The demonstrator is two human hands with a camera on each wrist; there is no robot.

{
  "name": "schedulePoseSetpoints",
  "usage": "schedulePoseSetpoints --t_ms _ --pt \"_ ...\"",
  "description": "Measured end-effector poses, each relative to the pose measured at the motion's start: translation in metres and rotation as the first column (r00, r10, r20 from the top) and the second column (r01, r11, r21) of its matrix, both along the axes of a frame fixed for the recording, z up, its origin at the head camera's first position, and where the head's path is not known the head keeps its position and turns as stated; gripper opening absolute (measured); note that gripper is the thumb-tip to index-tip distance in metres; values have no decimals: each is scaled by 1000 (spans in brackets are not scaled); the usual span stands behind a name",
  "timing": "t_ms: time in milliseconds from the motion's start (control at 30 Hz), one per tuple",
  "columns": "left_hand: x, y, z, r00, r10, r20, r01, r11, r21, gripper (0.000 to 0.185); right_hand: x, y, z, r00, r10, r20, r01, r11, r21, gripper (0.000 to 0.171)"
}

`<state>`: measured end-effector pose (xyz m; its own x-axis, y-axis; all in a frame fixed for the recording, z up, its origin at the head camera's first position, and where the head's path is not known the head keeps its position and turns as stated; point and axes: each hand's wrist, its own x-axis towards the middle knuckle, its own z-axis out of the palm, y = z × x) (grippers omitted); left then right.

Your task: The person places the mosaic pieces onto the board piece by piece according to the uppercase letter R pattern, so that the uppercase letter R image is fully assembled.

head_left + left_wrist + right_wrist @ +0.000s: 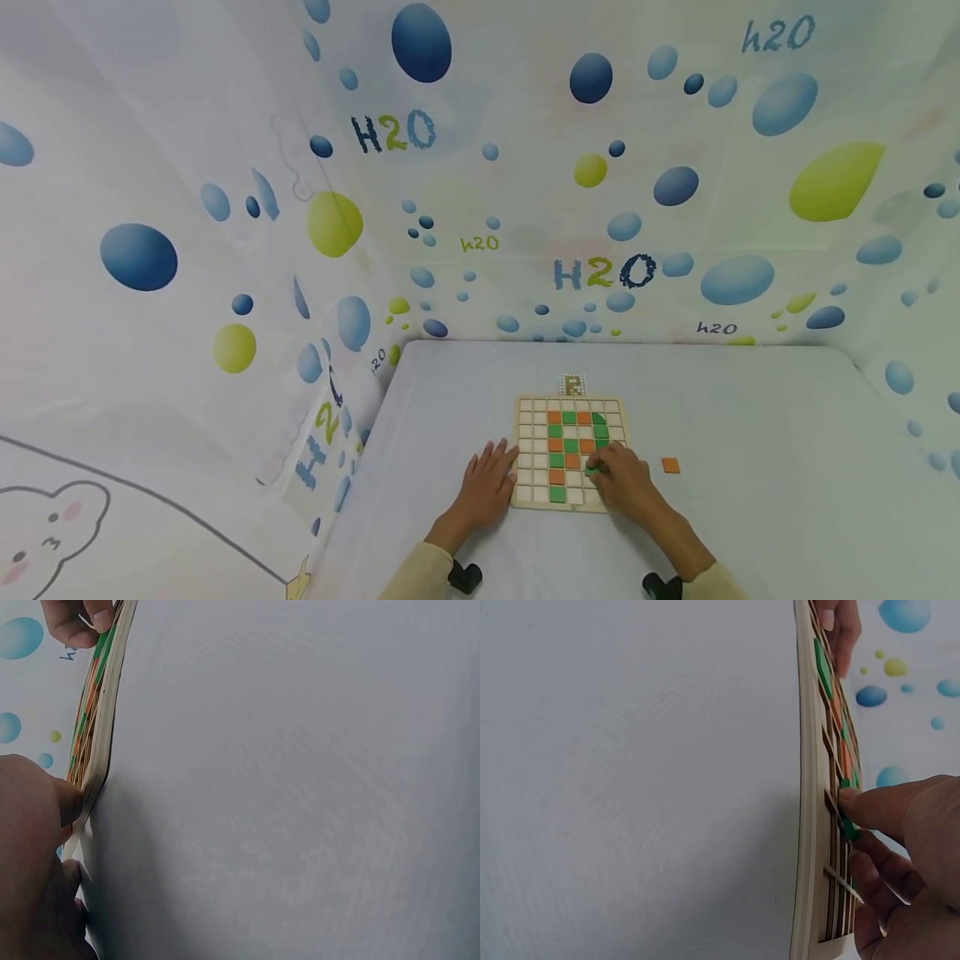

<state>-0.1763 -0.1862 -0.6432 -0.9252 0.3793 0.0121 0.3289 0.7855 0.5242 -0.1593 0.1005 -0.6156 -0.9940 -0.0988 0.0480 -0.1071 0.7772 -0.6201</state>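
A square wooden grid board (pixel 540 505) lies on the table with green and orange tiles (pixel 572 446) set in its cells, forming a P-like shape. My right hand (pixel 628 483) is over the board's lower right part, and its thumb and fingers pinch a green tile (pixel 847 827). In the right wrist view this tile is tilted, close over the cells. Fingers spread, my left hand (pixel 489 485) rests along the board's left edge; the left wrist view shows the thumb (pixel 69 802) at the wooden rim. The right hand covers some cells.
Right of the board lies a single orange tile (pixel 671 465). Behind the board is a small pattern card (pixel 572 384) with a brown figure. A white cloth (pixel 757 467) covers the table, and a printed curtain (pixel 525 192) hangs around its back and sides.
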Motion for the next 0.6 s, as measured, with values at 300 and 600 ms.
schedulePoseSetpoints --t_ms 300,600 --pt "0 1 2 1000 2 14 -2 1000 -10 50 0 -5 -5 999 30 -45 -28 998 49 19" --pt "0 1 2 1000 7 5 -7 1000 -18 50 4 1 -3 994 90 -56 -87 994 60 20"
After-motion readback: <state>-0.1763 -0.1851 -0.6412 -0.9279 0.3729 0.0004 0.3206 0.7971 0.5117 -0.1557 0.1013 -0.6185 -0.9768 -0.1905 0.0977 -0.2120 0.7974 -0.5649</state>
